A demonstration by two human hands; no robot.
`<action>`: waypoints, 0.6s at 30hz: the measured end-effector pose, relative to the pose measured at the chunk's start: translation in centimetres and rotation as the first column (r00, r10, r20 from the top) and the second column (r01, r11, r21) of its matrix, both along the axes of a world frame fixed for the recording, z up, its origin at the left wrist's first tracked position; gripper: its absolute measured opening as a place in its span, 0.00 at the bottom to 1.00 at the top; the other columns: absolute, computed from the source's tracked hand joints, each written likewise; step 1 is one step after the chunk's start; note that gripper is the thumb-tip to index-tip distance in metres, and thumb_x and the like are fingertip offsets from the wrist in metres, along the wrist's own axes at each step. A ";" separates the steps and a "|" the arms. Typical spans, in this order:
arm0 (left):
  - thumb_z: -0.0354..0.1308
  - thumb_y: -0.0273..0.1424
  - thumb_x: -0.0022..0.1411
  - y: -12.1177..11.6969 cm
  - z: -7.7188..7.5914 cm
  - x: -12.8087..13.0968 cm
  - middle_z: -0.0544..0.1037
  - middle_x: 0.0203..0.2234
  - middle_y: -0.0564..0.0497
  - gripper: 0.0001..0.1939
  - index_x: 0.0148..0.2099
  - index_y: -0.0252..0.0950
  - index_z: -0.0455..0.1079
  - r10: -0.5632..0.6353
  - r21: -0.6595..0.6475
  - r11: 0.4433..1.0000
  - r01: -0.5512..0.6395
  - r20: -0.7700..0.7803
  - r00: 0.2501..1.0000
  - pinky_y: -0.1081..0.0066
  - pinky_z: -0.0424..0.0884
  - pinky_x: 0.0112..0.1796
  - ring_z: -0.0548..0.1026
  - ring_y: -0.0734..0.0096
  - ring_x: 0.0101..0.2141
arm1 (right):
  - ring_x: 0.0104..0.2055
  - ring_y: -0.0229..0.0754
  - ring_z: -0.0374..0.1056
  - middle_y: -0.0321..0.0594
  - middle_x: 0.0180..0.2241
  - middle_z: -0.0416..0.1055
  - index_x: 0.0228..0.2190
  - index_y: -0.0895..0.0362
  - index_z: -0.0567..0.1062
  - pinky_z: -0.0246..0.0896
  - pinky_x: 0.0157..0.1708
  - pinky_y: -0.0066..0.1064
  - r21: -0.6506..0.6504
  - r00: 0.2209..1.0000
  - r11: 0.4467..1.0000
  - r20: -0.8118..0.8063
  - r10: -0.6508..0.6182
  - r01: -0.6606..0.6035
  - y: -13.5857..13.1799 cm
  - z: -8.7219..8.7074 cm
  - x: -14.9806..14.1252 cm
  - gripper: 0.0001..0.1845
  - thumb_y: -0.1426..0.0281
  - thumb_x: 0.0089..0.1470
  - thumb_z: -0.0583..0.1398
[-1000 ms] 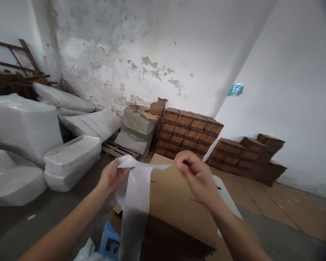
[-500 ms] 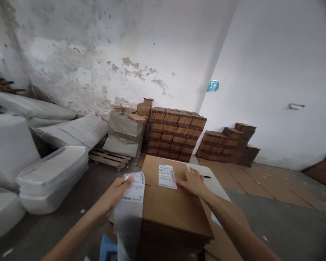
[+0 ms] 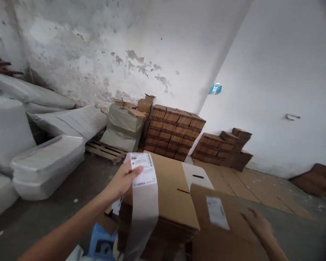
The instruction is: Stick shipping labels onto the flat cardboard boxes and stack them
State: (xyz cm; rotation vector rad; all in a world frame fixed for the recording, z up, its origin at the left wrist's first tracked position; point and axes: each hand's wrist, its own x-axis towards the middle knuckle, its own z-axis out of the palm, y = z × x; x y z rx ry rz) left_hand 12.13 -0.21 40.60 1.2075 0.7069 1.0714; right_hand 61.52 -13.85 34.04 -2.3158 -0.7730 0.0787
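Observation:
My left hand [image 3: 127, 177] pinches the top of a strip of printed shipping labels [image 3: 145, 174], thumb over the print. The strip's pale lower length [image 3: 144, 210] hangs down over the left side of a stack of flat cardboard boxes [image 3: 170, 177]. To the right of that stack is a flat cardboard box [image 3: 206, 232] bearing a white shipping label [image 3: 217, 212]. My right hand [image 3: 259, 224] is at this box's right edge, slightly blurred, with fingers apart and nothing in them. Whether it touches the cardboard I cannot tell.
A black pen-like object [image 3: 198, 176] rests on a white surface [image 3: 191, 170] behind the stack. Below left is a blue object [image 3: 101, 241]. Bundled cardboard [image 3: 176, 130] stands against the wall, beside a wooden pallet [image 3: 105, 150]. White wrapped bundles [image 3: 49, 166] lie at left.
My right hand has left the stack and moved right. The labelled box is gone from the stack's top, and a labelled box shows to the right. My left hand has raised the label strip rightward.

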 end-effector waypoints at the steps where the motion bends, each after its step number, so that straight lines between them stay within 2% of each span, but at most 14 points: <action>1: 0.62 0.38 0.55 -0.1 0.1 0.4 0.79 0.44 0.42 0.28 0.56 0.33 0.67 -0.022 0.045 0.999 0.021 0.024 0.999 0.67 0.69 0.42 0.75 0.60 0.42 | 0.42 0.61 0.72 0.51 0.32 0.75 0.37 0.52 0.74 0.65 0.41 0.51 0.042 0.996 0.997 -0.061 0.061 -0.058 1.0 0.8 -2.5 0.24 0.53 0.38 0.59; 2: 0.62 0.37 0.56 -0.3 0.2 0.8 0.77 0.48 0.43 0.30 0.60 0.36 0.63 -0.053 0.093 0.994 0.049 0.035 0.998 0.66 0.69 0.45 0.74 0.59 0.45 | 0.43 0.59 0.72 0.53 0.36 0.75 0.43 0.55 0.72 0.65 0.44 0.49 0.113 0.975 0.981 -0.143 0.172 -0.156 2.1 1.9 -5.8 0.30 0.52 0.38 0.59; 3: 0.61 0.36 0.57 -0.4 0.3 1.3 0.75 0.50 0.44 0.31 0.61 0.38 0.61 -0.095 0.135 0.987 0.090 0.029 0.995 0.65 0.68 0.46 0.74 0.59 0.47 | 0.43 0.57 0.72 0.55 0.39 0.74 0.48 0.59 0.67 0.64 0.46 0.48 0.212 0.918 0.932 -0.207 0.337 -0.294 3.3 3.5 -9.5 0.36 0.51 0.40 0.59; 4: 0.60 0.36 0.58 -0.6 0.4 1.7 0.75 0.50 0.45 0.29 0.60 0.40 0.62 -0.148 0.167 0.975 0.146 -0.002 0.989 0.64 0.68 0.47 0.73 0.59 0.47 | 0.42 0.53 0.73 0.53 0.41 0.74 0.54 0.59 0.61 0.63 0.48 0.46 0.315 0.824 0.847 -0.249 0.510 -0.429 4.5 5.2 -13.4 0.41 0.50 0.42 0.59; 6: 0.60 0.35 0.57 -0.8 0.6 2.2 0.79 0.44 0.48 0.19 0.51 0.38 0.72 -0.235 0.204 0.945 0.256 -0.119 0.965 0.63 0.68 0.47 0.74 0.57 0.45 | 0.42 0.46 0.72 0.46 0.42 0.75 0.60 0.54 0.50 0.63 0.48 0.43 0.408 0.516 0.578 -0.262 0.815 -0.707 6.5 8.9 -20.7 0.44 0.54 0.47 0.61; 7: 0.61 0.34 0.56 -0.9 0.9 2.2 0.80 0.39 0.49 0.13 0.44 0.37 0.76 -0.253 0.207 0.935 0.287 -0.175 0.952 0.63 0.67 0.47 0.74 0.57 0.44 | 0.41 0.44 0.71 0.42 0.41 0.75 0.59 0.53 0.52 0.64 0.46 0.40 0.397 0.391 0.455 -0.234 0.890 -0.797 7.2 10.5 -23.6 0.43 0.57 0.46 0.63; 8: 0.63 0.33 0.53 -1.1 1.2 2.1 0.81 0.35 0.50 0.08 0.36 0.36 0.78 -0.257 0.184 0.938 0.293 -0.200 0.946 0.64 0.66 0.48 0.74 0.57 0.43 | 0.40 0.43 0.70 0.39 0.40 0.75 0.56 0.52 0.59 0.63 0.45 0.38 0.378 0.342 0.376 -0.155 0.927 -0.846 7.7 11.8 -26.0 0.36 0.60 0.47 0.63; 9: 0.64 0.31 0.51 -1.3 1.6 1.8 0.81 0.31 0.50 0.05 0.31 0.35 0.78 -0.240 0.148 0.952 0.269 -0.188 0.953 0.65 0.66 0.48 0.74 0.57 0.42 | 0.40 0.41 0.69 0.38 0.38 0.74 0.50 0.52 0.66 0.63 0.44 0.36 0.348 0.335 0.334 -0.060 0.940 -0.876 8.1 12.5 -27.7 0.27 0.63 0.48 0.63; 11: 0.64 0.33 0.50 -1.7 2.5 1.1 0.80 0.30 0.48 0.07 0.30 0.33 0.77 -0.215 0.029 0.975 0.219 -0.088 0.973 0.65 0.67 0.47 0.75 0.58 0.39 | 0.40 0.40 0.67 0.36 0.37 0.73 0.39 0.53 0.72 0.61 0.44 0.34 0.320 0.399 0.337 0.150 0.905 -0.886 8.3 12.8 -29.9 0.11 0.67 0.51 0.61; 13: 0.59 0.36 0.55 -2.1 3.3 0.4 0.80 0.31 0.44 0.13 0.35 0.30 0.77 -0.180 -0.164 0.968 0.191 0.082 0.980 0.66 0.70 0.42 0.76 0.60 0.35 | 0.41 0.40 0.67 0.36 0.38 0.73 0.39 0.53 0.73 0.60 0.45 0.34 0.307 0.410 0.326 0.267 0.872 -0.894 8.2 12.1 -31.2 0.09 0.70 0.53 0.59; 16: 0.54 0.30 0.60 -1.4 3.5 -0.4 0.78 0.25 0.43 0.12 0.34 0.26 0.74 0.091 -0.424 0.906 0.010 0.218 0.972 0.70 0.71 0.29 0.75 0.66 0.25 | 0.43 0.42 0.66 0.38 0.39 0.72 0.39 0.53 0.73 0.59 0.44 0.34 0.203 0.268 0.208 0.337 0.903 -0.957 7.8 11.6 -32.4 0.08 0.72 0.55 0.58; 18: 0.51 0.26 0.61 0.0 2.7 -1.5 0.76 0.21 0.45 0.11 0.31 0.26 0.72 0.272 -0.501 0.854 -0.140 0.201 0.941 0.72 0.70 0.25 0.73 0.69 0.21 | 0.43 0.42 0.65 0.39 0.37 0.70 0.33 0.54 0.73 0.58 0.44 0.35 0.207 0.218 0.147 0.377 0.900 -0.967 8.3 12.4 -32.4 0.04 0.70 0.56 0.58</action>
